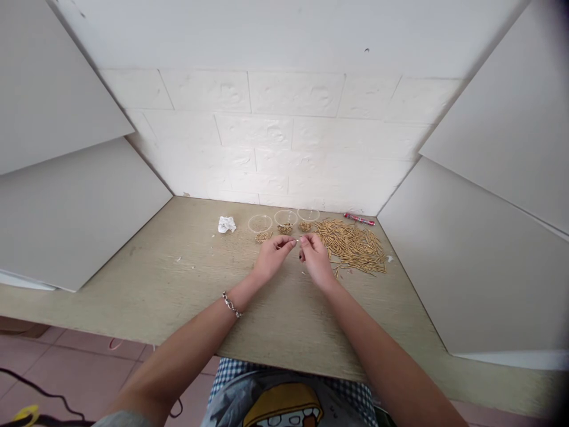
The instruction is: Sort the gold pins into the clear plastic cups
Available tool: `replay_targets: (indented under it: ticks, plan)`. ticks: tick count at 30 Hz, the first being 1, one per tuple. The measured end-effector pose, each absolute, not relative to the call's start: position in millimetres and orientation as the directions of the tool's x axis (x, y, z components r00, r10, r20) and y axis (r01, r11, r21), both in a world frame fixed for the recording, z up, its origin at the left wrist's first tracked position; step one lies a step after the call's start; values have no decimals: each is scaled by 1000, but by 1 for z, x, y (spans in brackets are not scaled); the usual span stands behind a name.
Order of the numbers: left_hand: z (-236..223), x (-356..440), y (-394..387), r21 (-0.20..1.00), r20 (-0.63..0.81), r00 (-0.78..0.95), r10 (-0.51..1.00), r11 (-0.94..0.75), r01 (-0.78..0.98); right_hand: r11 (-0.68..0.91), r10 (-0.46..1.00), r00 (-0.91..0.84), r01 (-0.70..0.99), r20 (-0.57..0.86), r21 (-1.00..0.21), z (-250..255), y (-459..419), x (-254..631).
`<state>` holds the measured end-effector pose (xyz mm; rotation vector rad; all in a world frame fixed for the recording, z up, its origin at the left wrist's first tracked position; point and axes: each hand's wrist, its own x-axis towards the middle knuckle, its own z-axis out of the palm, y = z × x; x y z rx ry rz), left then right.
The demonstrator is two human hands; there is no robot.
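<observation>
The person's two hands met above the wooden table [178,296], in front of the clear cups. The left hand [272,256] was nearly closed, its thumb and index finger pinched together on a thin piece [297,240]. The right hand [316,258] was curled just beside it, thumb and forefinger likewise pinched at the other end of that piece, which was probably a small metal part, though too tiny to make out well.

Beyond the hands, a left cup [260,216], a middle cup [285,211] and a right cup [308,220] stood in a row, each with small gold-coloured bits in it. A wide, loose pile of gold-coloured pins [353,244] was spread to the right of the right hand, with a red tube [359,219] lying behind it. A crumpled white tissue [226,224] lay left of the cups. A chain bracelet [231,305] circled the left wrist.
</observation>
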<state>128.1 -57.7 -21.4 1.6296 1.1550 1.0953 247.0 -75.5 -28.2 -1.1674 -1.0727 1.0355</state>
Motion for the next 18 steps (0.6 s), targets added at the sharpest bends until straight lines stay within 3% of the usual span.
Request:
replay_targets:
  ticks: [10,18]
  plan:
    - [-20,128,-58,954,160,195,968,-202,220,109,970,230,-111,81,-988,-28,-73,253]
    - [-19,128,-60,930,189,230,955,-249,269,47,988,151,-138,26,-989,-29,-74,252]
